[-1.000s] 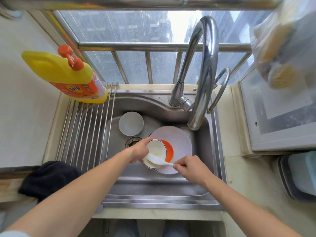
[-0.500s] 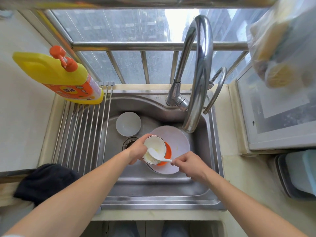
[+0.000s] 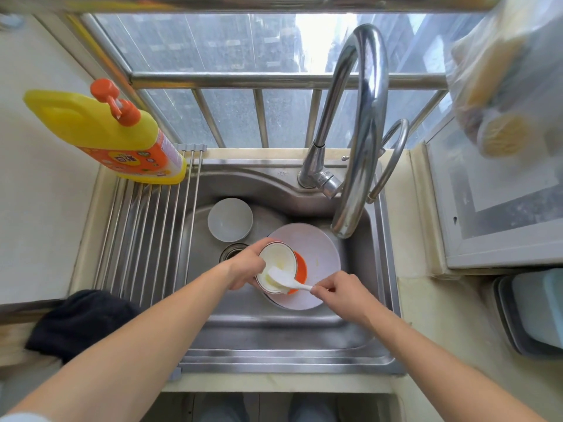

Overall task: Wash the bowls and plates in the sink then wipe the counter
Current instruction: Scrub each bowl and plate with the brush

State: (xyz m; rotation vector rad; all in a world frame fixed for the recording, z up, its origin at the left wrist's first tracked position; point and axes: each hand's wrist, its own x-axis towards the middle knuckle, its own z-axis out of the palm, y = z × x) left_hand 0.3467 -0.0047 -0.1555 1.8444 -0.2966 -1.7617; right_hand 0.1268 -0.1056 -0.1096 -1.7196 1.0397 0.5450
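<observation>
In the steel sink my left hand grips the rim of a white bowl, tilted over an orange bowl that sits on a white plate. My right hand pinches the handle of a white spoon whose head lies inside the held bowl. A second white bowl rests apart at the sink's back left, beside the drain.
The tall faucet arches over the plate. A yellow detergent bottle stands on the roll-up rack at the left. A dark cloth lies on the left counter. At the right edge sits a tray.
The spoon head has slid a little deeper into the held bowl. Both hands stay where they were over the plate.
</observation>
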